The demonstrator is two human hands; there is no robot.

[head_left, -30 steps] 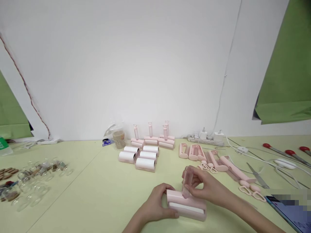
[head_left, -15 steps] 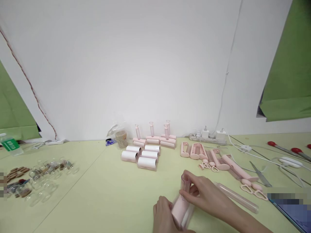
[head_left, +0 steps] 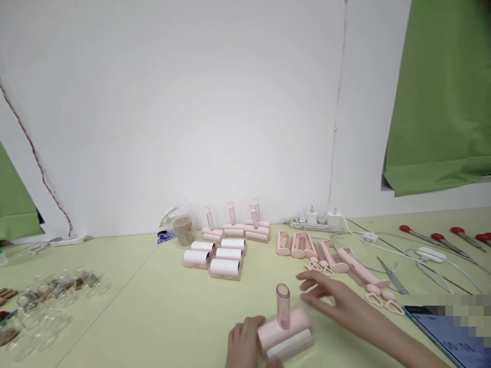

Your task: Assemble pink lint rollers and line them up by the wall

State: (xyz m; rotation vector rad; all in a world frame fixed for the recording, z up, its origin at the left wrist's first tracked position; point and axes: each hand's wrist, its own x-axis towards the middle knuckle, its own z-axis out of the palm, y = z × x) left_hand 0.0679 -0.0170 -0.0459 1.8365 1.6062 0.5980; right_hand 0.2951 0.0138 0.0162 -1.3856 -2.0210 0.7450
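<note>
My left hand [head_left: 244, 342] is closed round the left end of a pink roller [head_left: 273, 335], which lies on the pale yellow table [head_left: 134, 291], nearer to me than the white rolls [head_left: 225, 268] and off to their right. The roller sits at a slant, a white strip showing along its near side, and its right end is a little blurred. A clear pink tube [head_left: 283, 306] stands up from its top, almost upright, its open round mouth facing upward; I can't tell how firmly it is seated. My right hand [head_left: 335, 296] holds nothing: it is apart from the tube, just to its right, with the fingers loosely spread. Taking the white rolls as my mark, I count five of them, and just behind are four pink rollers with upright handles [head_left: 231, 213]. To the left of the white rolls and farther back is a cup [head_left: 183, 231] in a plastic bag; well to the left and nearer me lie clear domes [head_left: 57, 319]. To their right come pink frames [head_left: 283, 244], then heart-shaped loops [head_left: 393, 307], a grey blade [head_left: 393, 276] and, farther right and nearer me, a phone [head_left: 447, 327]. Behind and to the right of the white rolls, a power strip [head_left: 316, 225] rests by the wall [head_left: 230, 102].
</note>
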